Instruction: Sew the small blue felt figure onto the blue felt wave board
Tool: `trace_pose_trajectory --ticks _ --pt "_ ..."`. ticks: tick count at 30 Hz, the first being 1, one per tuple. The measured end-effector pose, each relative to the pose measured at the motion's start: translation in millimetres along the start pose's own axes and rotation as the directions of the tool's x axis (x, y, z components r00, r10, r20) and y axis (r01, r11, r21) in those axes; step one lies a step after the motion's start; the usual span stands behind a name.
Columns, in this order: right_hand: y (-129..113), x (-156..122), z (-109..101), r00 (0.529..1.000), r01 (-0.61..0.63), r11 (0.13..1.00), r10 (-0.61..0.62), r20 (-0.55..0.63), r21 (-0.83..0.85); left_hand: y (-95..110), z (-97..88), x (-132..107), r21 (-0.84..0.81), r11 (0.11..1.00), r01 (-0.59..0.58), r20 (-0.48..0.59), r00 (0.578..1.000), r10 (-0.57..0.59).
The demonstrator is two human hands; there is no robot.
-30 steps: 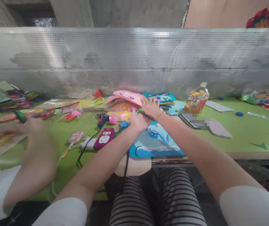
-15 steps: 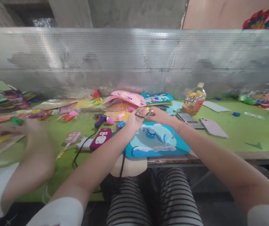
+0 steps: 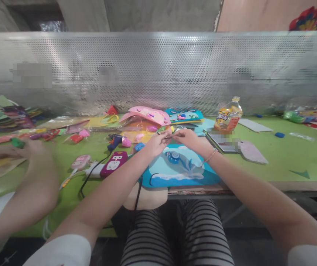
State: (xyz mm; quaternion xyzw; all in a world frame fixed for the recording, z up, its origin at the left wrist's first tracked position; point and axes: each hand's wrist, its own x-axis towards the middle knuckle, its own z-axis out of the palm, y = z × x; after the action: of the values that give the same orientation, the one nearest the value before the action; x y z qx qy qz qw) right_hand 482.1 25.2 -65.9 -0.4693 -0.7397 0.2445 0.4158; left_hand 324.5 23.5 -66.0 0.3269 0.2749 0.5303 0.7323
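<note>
You sit at a green table [image 3: 280,166] that runs the width of the frame, its near edge showing at lower right. A perforated metal screen [image 3: 153,62] stands along its far side, with a grey concrete wall [image 3: 161,16] behind it and a pinkish panel [image 3: 249,16] at upper right. A labelled bottle [image 3: 228,114] stands right of centre; a magenta device [image 3: 115,163] lies left of centre. At the left edge, a co-worker's arm [image 3: 33,188] rests over the table.

The blue sheet [image 3: 155,171] lies at centre, below your hands. It has a darker blue border, a pale blue middle, a white wavy band low down and a black curve at lower left. On it sit a dotted blue piece [image 3: 172,157] and a blue tail-like shape [image 3: 190,164].

Your left hand [image 3: 160,143] and right hand [image 3: 188,139] meet just above its top edge, around a thin dark thing [image 3: 168,137]. Your right fingertips bunch together beside it; you cannot tell from here whether either hand's fingers are clamped on it.
</note>
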Motion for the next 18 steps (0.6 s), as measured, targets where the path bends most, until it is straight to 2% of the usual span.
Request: trace_pose_trajectory --ticks 4,10,18 --pt "10 0 -3 0.998 -0.036 0.989 0.042 -0.039 0.142 -1 -1.5 -2 0.151 0.988 0.019 -0.017 1.000 -0.016" --pt "19 -3 4 0.993 -0.098 0.923 0.116 -0.026 0.373 -4 -3.2 -2 0.244 0.967 -0.077 -0.029 0.996 0.087" --pt "24 -11 11 0.995 -0.092 0.891 0.094 0.018 0.445 -5 -3.8 0 0.344 0.929 -0.137 -0.044 0.986 0.162"
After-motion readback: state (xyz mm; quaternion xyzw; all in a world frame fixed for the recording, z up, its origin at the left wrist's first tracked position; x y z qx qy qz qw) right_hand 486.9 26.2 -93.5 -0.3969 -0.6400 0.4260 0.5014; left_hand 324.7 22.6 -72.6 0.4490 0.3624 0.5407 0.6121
